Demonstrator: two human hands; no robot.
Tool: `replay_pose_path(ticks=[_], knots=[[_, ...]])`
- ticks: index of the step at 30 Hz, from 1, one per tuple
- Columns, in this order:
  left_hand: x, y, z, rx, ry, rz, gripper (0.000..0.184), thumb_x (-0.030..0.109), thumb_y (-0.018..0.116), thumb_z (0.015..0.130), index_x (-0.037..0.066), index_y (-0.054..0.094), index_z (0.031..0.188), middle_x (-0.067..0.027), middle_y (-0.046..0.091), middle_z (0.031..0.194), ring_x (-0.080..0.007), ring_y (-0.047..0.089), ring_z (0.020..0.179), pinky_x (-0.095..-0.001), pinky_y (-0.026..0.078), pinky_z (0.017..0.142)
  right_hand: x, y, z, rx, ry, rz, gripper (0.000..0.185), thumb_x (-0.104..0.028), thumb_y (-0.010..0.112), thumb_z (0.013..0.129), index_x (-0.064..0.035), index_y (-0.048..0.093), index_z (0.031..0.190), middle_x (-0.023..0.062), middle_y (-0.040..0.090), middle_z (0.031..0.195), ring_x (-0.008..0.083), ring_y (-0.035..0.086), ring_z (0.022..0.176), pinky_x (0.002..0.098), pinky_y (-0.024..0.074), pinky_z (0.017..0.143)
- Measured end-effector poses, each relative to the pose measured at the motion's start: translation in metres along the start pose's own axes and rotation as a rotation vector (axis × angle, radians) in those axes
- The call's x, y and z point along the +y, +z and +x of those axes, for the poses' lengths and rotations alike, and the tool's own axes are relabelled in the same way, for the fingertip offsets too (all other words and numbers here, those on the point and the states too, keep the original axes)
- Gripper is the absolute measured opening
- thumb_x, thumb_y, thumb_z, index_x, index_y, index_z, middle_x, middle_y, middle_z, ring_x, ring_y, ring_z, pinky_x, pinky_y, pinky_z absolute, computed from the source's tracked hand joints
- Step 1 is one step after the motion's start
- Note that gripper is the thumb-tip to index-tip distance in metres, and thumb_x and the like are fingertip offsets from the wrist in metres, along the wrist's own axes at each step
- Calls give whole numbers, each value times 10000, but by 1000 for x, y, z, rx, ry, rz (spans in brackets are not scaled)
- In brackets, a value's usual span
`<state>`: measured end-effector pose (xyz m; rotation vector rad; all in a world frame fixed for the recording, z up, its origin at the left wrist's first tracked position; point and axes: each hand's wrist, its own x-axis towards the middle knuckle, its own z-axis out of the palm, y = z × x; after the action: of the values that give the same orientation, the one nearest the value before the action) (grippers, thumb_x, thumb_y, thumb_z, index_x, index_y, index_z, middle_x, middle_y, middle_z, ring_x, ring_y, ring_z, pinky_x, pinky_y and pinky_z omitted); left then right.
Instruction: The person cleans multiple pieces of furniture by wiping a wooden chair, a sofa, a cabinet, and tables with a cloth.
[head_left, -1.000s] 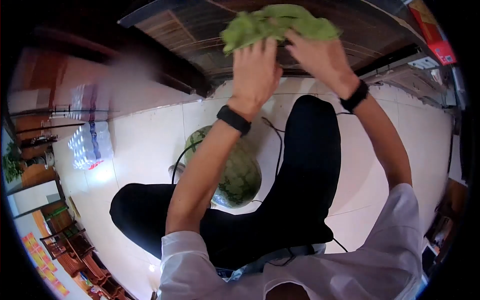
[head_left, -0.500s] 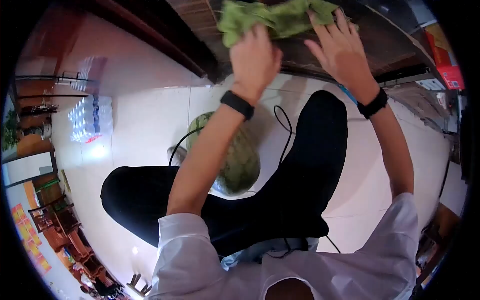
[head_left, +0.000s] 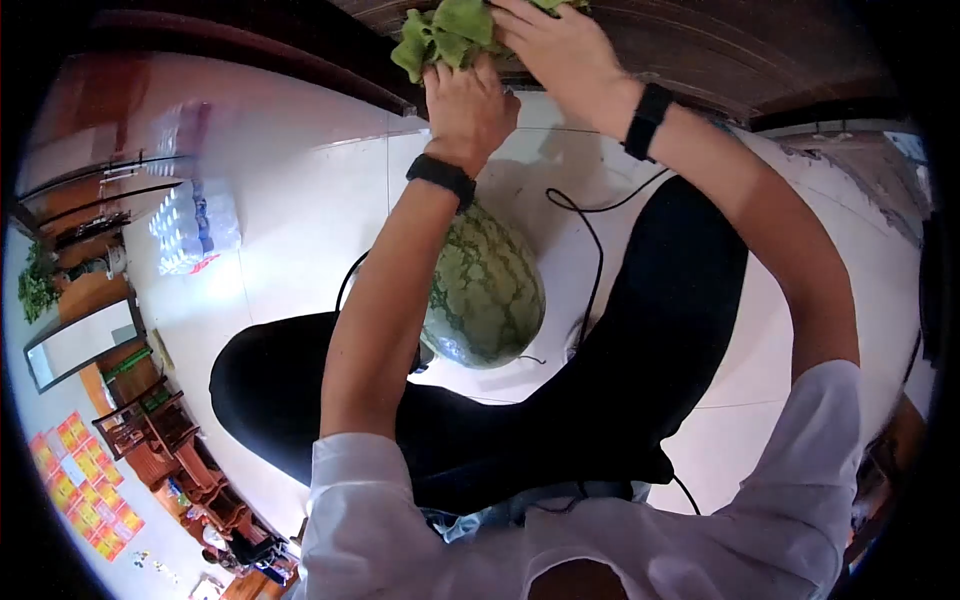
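Observation:
A crumpled green cloth (head_left: 452, 32) lies against the dark wooden surface (head_left: 720, 55) at the top of the head view. My left hand (head_left: 470, 112) grips the cloth's lower edge with its fingers bent into it. Over the cloth's right part, my right hand (head_left: 562, 58) rests with its fingers stretched out, the tips partly cut off by the frame's top. Both wrists wear black bands. Beneath my left forearm a large striped watermelon (head_left: 487, 290) sits on the floor between my legs, partly hidden by that arm.
A thin black cable (head_left: 598, 250) loops over the pale tiled floor (head_left: 290, 240) beside my bent leg. Plastic-wrapped bottles (head_left: 195, 228) stand at the left. Wooden furniture (head_left: 190, 470) lines the far left, and a dark beam (head_left: 330, 55) borders the upper left.
Both hands and the green cloth have shifted left along the wooden surface. My right hand has come closer to my left, and more of the watermelon shows.

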<state>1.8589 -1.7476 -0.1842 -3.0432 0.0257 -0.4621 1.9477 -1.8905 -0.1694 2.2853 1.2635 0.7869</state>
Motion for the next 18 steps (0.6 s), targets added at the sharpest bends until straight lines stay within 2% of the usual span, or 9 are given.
replay_pose_path(ticks=[2,5,7,10,11,12,14,15,18], knots=[[3,3,-3,76,34,-22,541,302,723,757,-7,573,1175,-205,619,1143,-406,556,1124,-523,396,1021,12,-5,-14,47,15,-30,568,-166,640,912,-149,526,1469,-50,423,1591,123,281,1514,320,358,1127],[2,-15,0,81,15,50,494,263,710,765,-1,573,1159,-182,611,1153,-369,556,1128,-494,395,1030,23,-27,-31,123,98,348,501,-155,622,921,-96,560,1415,32,490,1531,188,371,1476,377,362,1123],[-7,-38,-4,42,342,143,551,218,685,784,-4,563,1273,-141,615,1197,-298,561,1162,-436,388,1054,32,-43,-29,82,109,360,484,-147,606,934,-91,560,1413,51,483,1536,198,366,1479,391,364,1118],[-34,-97,-20,88,489,222,630,185,661,811,11,528,1402,-95,615,1258,-226,565,1192,-383,381,1070,23,-56,-17,26,130,551,478,-154,566,968,-61,533,1436,94,491,1522,258,339,1494,464,367,1129],[-53,-119,-27,12,500,229,686,180,657,821,36,498,1473,-68,609,1303,-201,562,1230,-376,382,1083,16,-67,-12,222,153,621,507,-164,607,949,-43,521,1433,121,517,1483,289,411,1438,482,408,1100],[-71,-146,-35,0,505,241,587,192,630,886,64,521,1448,-120,619,1284,-282,592,1180,-464,416,1047,7,-80,-7,420,178,694,542,-174,649,929,-24,509,1431,148,542,1444,320,483,1382,499,450,1072],[-91,-202,-58,30,385,310,590,258,668,906,48,514,1435,-162,582,1316,-353,552,1222,-519,402,1057,7,-127,27,386,-38,1168,559,-317,653,944,-60,512,1421,247,409,1495,472,418,1357,588,335,1148],[-94,-233,-72,48,318,335,623,269,708,889,35,506,1430,-197,562,1331,-383,537,1224,-537,397,1048,0,-145,43,631,-113,1430,601,-290,645,947,-74,461,1476,240,343,1557,476,386,1390,587,329,1156],[-71,-314,-126,-35,55,385,728,295,778,846,-52,482,1413,-250,548,1322,-423,520,1235,-545,388,1030,-37,-204,62,801,-178,1429,677,-237,863,760,-42,538,1321,181,521,1371,346,545,1267,460,522,1057]])
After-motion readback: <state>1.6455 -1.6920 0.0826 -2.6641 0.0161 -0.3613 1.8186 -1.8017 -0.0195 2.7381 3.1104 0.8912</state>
